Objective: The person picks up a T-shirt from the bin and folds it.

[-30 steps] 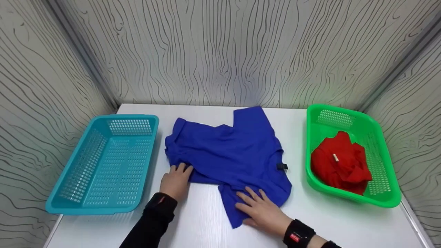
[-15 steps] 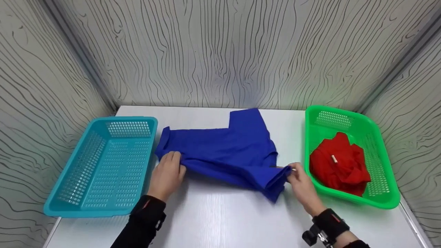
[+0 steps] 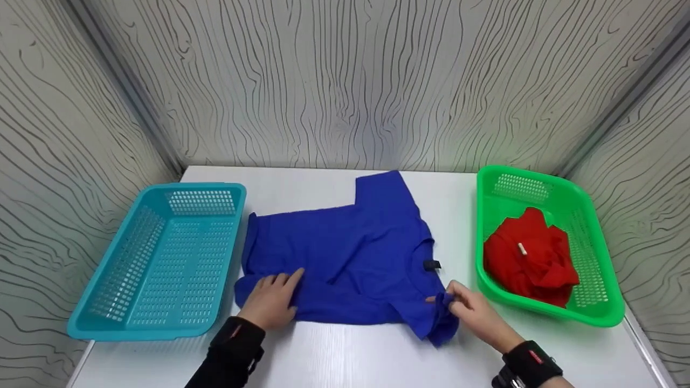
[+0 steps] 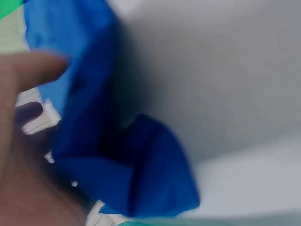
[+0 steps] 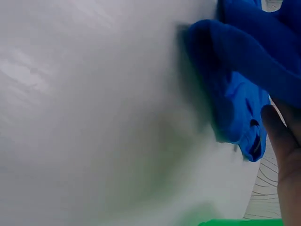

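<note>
A blue T-shirt (image 3: pixel 334 242) lies on the white table, neckline to the right and one sleeve pointing to the back. Its near side is folded over along the front edge. My left hand (image 3: pixel 272 302) rests on that folded edge near the hem, fingers spread; in the left wrist view its fingers (image 4: pixel 40 68) are beside the bunched blue cloth. At the near right corner, my right hand (image 3: pixel 480 312) pinches the near sleeve, which is crumpled and slightly raised. The right wrist view has the right hand (image 5: pixel 287 146) partly hidden behind the lifted cloth.
A teal plastic basket (image 3: pixel 237 215) stands at the left with nothing in it. To the right is a green basket (image 3: pixel 604 253) holding a crumpled red garment (image 3: pixel 531 264) with a small white tag. Patterned wall panels (image 3: pixel 334 81) enclose the table's back and sides.
The right hand went from lying flat on the near sleeve to pinching it, moving right. The shirt's near side was lifted and folded inward. The left hand gripped the hem side, then loosened.
</note>
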`<state>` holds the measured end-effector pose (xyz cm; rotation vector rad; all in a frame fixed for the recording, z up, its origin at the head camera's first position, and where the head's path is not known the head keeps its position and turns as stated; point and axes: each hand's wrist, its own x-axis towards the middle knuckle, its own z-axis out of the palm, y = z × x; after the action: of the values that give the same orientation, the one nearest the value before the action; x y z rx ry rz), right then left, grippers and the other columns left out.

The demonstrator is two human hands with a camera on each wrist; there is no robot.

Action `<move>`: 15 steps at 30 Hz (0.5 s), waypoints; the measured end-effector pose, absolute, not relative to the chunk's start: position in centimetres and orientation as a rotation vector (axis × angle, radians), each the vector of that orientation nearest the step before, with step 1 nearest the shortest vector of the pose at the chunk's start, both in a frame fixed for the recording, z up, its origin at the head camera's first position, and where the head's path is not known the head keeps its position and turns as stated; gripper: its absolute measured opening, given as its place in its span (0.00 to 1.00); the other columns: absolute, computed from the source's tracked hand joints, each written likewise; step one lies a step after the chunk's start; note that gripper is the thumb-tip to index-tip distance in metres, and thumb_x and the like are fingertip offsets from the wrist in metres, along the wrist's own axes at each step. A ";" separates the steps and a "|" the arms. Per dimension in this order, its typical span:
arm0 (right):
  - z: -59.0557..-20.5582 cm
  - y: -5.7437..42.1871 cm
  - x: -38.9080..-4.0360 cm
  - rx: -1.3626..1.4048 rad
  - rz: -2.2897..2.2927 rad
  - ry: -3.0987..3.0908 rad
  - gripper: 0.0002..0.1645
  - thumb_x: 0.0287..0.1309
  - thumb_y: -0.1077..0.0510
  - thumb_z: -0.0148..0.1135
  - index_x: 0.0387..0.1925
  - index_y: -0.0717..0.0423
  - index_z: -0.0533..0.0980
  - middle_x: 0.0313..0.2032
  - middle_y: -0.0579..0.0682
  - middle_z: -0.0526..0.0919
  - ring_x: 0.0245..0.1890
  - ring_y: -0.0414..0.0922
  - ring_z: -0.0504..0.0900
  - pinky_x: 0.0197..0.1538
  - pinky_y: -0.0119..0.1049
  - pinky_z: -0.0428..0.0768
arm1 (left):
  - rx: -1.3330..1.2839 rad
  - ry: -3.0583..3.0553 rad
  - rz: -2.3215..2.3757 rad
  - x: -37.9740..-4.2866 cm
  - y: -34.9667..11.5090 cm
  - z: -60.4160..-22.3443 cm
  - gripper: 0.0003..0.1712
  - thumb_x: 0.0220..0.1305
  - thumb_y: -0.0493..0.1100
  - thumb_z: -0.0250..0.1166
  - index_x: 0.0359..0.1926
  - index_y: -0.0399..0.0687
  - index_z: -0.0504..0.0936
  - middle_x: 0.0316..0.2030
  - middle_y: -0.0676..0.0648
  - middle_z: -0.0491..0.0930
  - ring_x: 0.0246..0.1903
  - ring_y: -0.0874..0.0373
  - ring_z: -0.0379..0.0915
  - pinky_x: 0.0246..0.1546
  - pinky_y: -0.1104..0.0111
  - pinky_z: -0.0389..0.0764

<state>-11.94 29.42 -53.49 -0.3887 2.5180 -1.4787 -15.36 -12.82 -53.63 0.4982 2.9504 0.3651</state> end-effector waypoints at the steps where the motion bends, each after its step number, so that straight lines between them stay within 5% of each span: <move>1: -53.9 29.2 -11.8 -0.449 -1.362 2.542 0.05 0.56 0.67 0.49 0.31 0.54 0.67 0.48 0.53 0.83 0.52 0.45 0.81 0.43 0.30 0.76 | 0.498 2.950 0.310 -15.1 -12.8 -54.0 0.40 0.52 0.48 0.67 0.66 0.51 0.63 0.57 0.42 0.73 0.58 0.40 0.65 0.60 0.43 0.63; 3: -54.7 28.7 -11.7 -0.581 -1.109 2.580 0.08 0.58 0.60 0.53 0.41 0.50 0.70 0.60 0.51 0.75 0.62 0.52 0.72 0.53 0.40 0.77 | 0.525 2.996 0.210 -14.8 -12.9 -54.3 0.38 0.48 0.50 0.70 0.61 0.49 0.69 0.50 0.42 0.77 0.54 0.41 0.68 0.57 0.43 0.63; 7: -56.2 27.2 -11.4 -0.779 -0.621 2.693 0.32 0.59 0.45 0.55 0.65 0.43 0.62 0.70 0.49 0.59 0.70 0.58 0.58 0.63 0.58 0.64 | 0.761 3.150 0.104 -14.6 -12.9 -54.1 0.23 0.46 0.49 0.72 0.44 0.49 0.78 0.37 0.47 0.81 0.42 0.49 0.74 0.47 0.52 0.71; 11: -56.9 26.3 -11.4 -0.770 -0.396 2.844 0.34 0.60 0.46 0.55 0.67 0.44 0.60 0.68 0.56 0.61 0.68 0.61 0.60 0.63 0.60 0.63 | 1.017 3.129 0.089 -13.7 -13.1 -53.0 0.15 0.47 0.47 0.71 0.36 0.53 0.77 0.29 0.51 0.81 0.31 0.55 0.76 0.31 0.61 0.76; 15: -56.7 26.9 -11.5 -0.546 -0.285 2.969 0.32 0.59 0.50 0.56 0.65 0.44 0.63 0.65 0.60 0.65 0.66 0.61 0.63 0.62 0.59 0.67 | 0.882 2.862 0.119 -12.0 -13.4 -52.0 0.20 0.47 0.54 0.68 0.40 0.52 0.78 0.31 0.49 0.82 0.29 0.51 0.78 0.25 0.57 0.74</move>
<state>-11.55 26.91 -56.66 -0.5461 2.9694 -0.2850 -12.03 -13.39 -52.01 0.8821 2.8619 0.1189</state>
